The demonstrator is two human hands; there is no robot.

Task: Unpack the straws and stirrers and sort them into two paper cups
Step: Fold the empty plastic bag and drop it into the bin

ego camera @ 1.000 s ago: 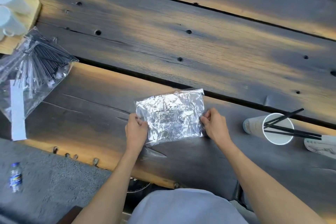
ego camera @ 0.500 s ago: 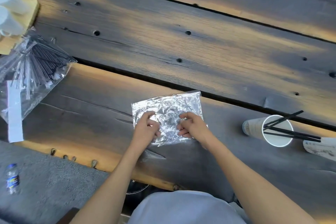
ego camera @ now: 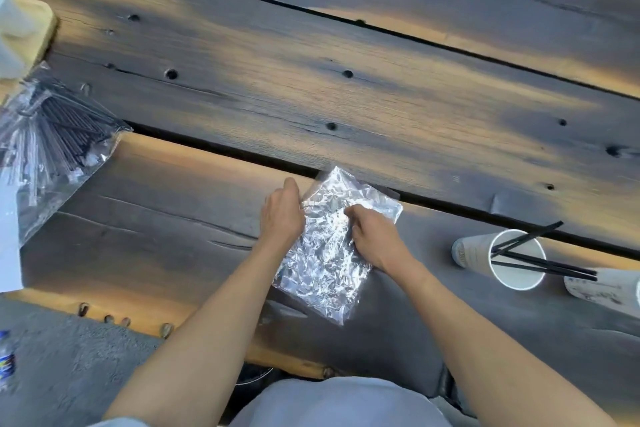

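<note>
A crinkled, empty-looking clear plastic bag [ego camera: 325,270] lies slanted on the dark wooden table [ego camera: 381,107] in front of me. My left hand [ego camera: 282,215] holds its upper left edge with the fingers bent down. My right hand [ego camera: 374,236] pinches the film near the bag's middle. To the right, a white paper cup [ego camera: 474,250] lies on its side with a few black straws [ego camera: 543,263] sticking out of its mouth. A second paper cup [ego camera: 602,288] lies beside it, partly cut off by the frame.
At the left edge lies a clear bag of black straws and clear stirrers [ego camera: 52,142] with a white paper strip [ego camera: 8,236] below it. A wooden tray [ego camera: 41,31] holding white cups sits at the far left. A water bottle [ego camera: 5,360] lies on the ground.
The plastic bag has turned from lying crosswise to lying slanted, one end toward me. Both hands moved from its side edges onto it. The view shifted a little.
</note>
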